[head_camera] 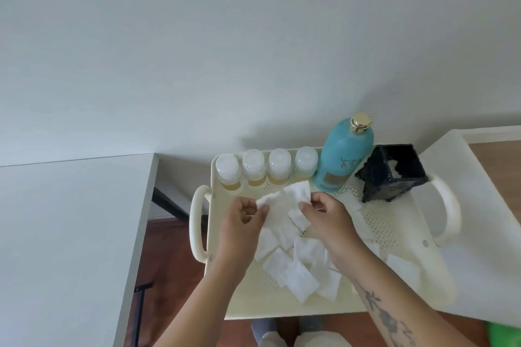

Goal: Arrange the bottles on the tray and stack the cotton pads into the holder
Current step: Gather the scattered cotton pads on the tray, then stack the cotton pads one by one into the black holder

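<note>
I am pinching a cotton pad in each hand above the loose pile on the tray.

The fingers of my left hand [248,213] are gripping one cotton pad [270,200] by its edge, and my right hand [324,213] is closing on a second pad [299,191]. Just below, the pile of pads [298,265] is lying scattered across the tray [377,222]. Light pads could slip from so thin a pinch, or my forearms could be dragging the pile toward the tray's near edge. The dark holder [394,175] is standing at the far right corner, a few pads already inside. The tall blue bottle [345,153] is crowding it on the left, beside four small bottles [266,166], so my open room is lying over the bare right side.
</note>
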{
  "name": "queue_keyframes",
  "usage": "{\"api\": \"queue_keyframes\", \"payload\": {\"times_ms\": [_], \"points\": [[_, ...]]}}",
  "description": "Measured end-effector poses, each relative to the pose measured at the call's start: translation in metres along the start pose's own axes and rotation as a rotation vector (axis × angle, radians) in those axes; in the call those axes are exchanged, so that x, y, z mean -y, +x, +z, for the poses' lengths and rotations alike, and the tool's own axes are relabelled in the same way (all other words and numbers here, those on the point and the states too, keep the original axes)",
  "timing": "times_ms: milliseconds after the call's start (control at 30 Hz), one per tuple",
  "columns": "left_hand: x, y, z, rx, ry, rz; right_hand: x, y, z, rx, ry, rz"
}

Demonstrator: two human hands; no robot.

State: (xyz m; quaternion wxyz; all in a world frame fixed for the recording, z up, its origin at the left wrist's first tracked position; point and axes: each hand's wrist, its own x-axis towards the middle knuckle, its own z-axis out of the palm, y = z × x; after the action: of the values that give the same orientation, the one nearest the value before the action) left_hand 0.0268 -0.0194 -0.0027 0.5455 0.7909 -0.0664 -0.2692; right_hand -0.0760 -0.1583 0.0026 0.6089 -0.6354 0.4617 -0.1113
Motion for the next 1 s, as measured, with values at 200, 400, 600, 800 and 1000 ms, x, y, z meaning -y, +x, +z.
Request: {"api": "queue_keyframes", "payload": {"times_ms": [200,400,600,800,1000], "points": [[-0.006,-0.001,0.021,0.125,-0.034,0.033,0.015,-0.017,-0.042,-0.083,0.013,-0.064],[-0.021,-0.002,0.053,0.198,-0.009,0.082,0.040,0.007,-0.111,-0.378,-0.207,-0.305],[-0.035,-0.003,0.082,0.196,0.015,0.108,0.041,0.044,-0.164,-0.408,-0.446,-0.328],[-0.043,-0.007,0.108,0.180,-0.004,0.096,0.038,0.062,-0.170,-0.425,-0.346,-0.264],[-0.044,-0.012,0.127,0.169,0.005,0.067,0.040,0.070,-0.165,-0.500,-0.155,-0.193]]}}
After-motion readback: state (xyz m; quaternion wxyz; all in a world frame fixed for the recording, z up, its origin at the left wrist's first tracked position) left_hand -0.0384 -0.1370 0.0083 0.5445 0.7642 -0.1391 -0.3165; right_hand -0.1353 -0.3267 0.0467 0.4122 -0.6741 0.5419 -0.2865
